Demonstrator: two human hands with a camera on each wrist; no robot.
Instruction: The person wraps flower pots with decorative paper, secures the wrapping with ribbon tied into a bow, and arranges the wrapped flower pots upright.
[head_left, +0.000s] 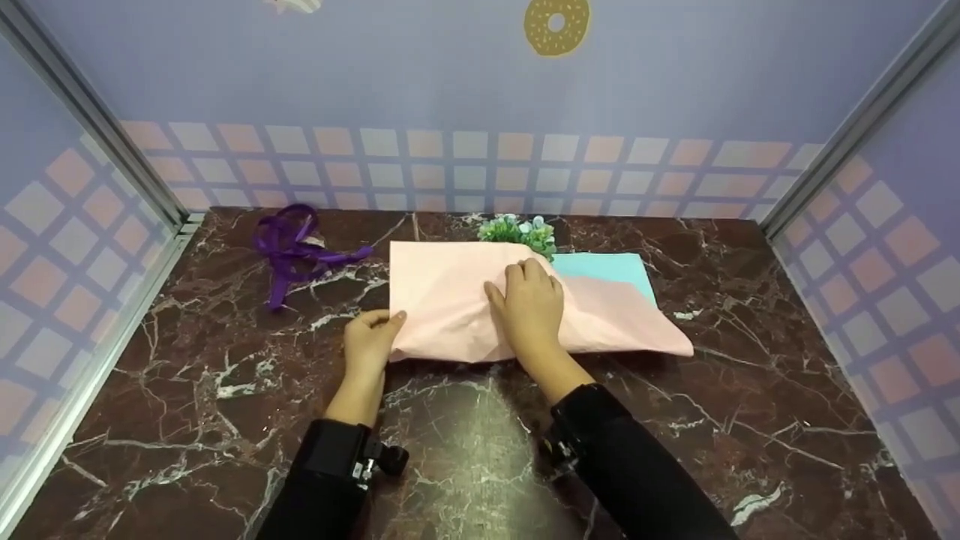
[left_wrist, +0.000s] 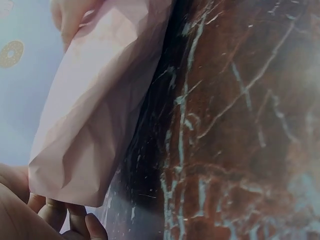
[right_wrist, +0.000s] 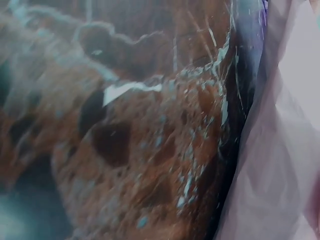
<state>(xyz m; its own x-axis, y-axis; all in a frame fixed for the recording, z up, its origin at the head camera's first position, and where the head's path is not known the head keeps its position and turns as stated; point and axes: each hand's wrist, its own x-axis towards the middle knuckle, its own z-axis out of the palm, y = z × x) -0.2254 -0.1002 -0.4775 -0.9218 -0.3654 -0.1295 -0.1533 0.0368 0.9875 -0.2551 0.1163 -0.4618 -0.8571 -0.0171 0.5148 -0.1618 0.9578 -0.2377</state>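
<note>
A sheet of pale pink wrapping paper [head_left: 442, 277], folded over and creased, lies across the middle of the table in the head view. My left hand [head_left: 369, 341] pinches its left end, thumb on top; in the left wrist view the fingers [left_wrist: 77, 217] show beneath that end. My right hand [head_left: 531, 304] rests on the paper's middle, pressing it down with extended fingers. Light blue paper [head_left: 607, 264] shows from under the pink at the right. Green leaves with pale flowers [head_left: 517, 232] stick out past the far edge; whatever lies inside the fold is hidden.
A loose purple ribbon [head_left: 289, 251] lies in loops at the back left of the dark marbled table [head_left: 465, 465]. Behind the table rises a lilac wall [head_left: 420, 82] with a checked band, and side panels close in left and right.
</note>
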